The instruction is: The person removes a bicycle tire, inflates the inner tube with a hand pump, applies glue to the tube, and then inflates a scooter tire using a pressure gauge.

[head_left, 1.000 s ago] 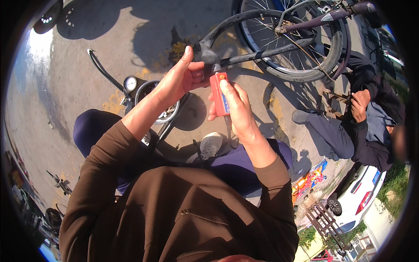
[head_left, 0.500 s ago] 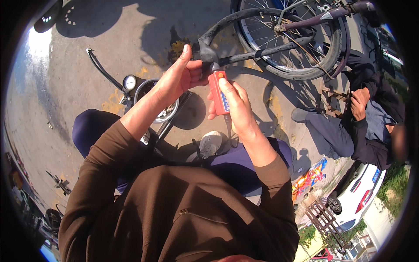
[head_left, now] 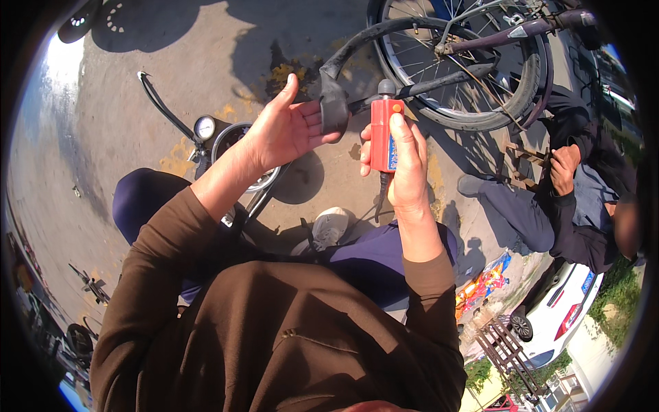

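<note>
A black bicycle inner tube (head_left: 334, 110) loops from the wheel toward me, and its flattened near part drapes over the fingertips of my left hand (head_left: 292, 129). That palm is turned up, with the fingers stretched out and the thumb standing away from the tube. My right hand (head_left: 410, 161) is closed around a small red electric grinder (head_left: 382, 137) with a dark rounded head, its thumb lying near a yellow button. The head points away from me, just right of the draped part and apart from it. A dark cord hangs from the grinder's near end.
At the far right stands a bicycle wheel (head_left: 456, 117) on a purple frame. A floor pump with a gauge (head_left: 204, 128) and a round bowl (head_left: 264, 184) stand left of my hands. A seated person (head_left: 576, 192) is at the right, near a wooden stool (head_left: 525, 161).
My right hand has moved the grinder to the right, away from the tube. The left hand's fingers have straightened and turned up beneath the tube, whose flattened part now shows more.
</note>
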A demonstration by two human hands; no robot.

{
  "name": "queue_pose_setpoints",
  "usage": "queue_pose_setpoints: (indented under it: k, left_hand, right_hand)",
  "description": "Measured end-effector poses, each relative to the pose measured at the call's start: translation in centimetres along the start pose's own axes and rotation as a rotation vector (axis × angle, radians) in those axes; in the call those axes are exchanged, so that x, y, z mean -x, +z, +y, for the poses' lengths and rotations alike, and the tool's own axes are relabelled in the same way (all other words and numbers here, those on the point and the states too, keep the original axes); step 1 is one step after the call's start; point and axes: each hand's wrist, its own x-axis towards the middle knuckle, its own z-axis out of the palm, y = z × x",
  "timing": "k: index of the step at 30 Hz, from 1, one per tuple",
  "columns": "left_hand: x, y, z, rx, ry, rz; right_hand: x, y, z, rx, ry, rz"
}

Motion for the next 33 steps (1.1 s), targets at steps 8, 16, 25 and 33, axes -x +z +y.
queue_pose_setpoints:
  k: [8,16,25,33]
  left_hand:
    - [-0.1,0.5,-0.3,0.230,-0.111,-0.103]
    - [-0.3,0.1,-0.2,0.210,-0.110,-0.158]
    - [0.3,2.2,-0.3,0.049,0.005,-0.071]
    - [0.2,1.8,-0.3,0.139,-0.015,-0.117]
  right_hand:
    - [0.4,-0.4,0.6,-0.001,0.073,-0.018]
    - [0.7,-0.5,0.9,0.008,0.121,-0.060]
    - [1.7,0.2,2.3,0.105,0.225,-0.127]
    - [2.2,0.9,2.5,0.142,0.195,-0.108]
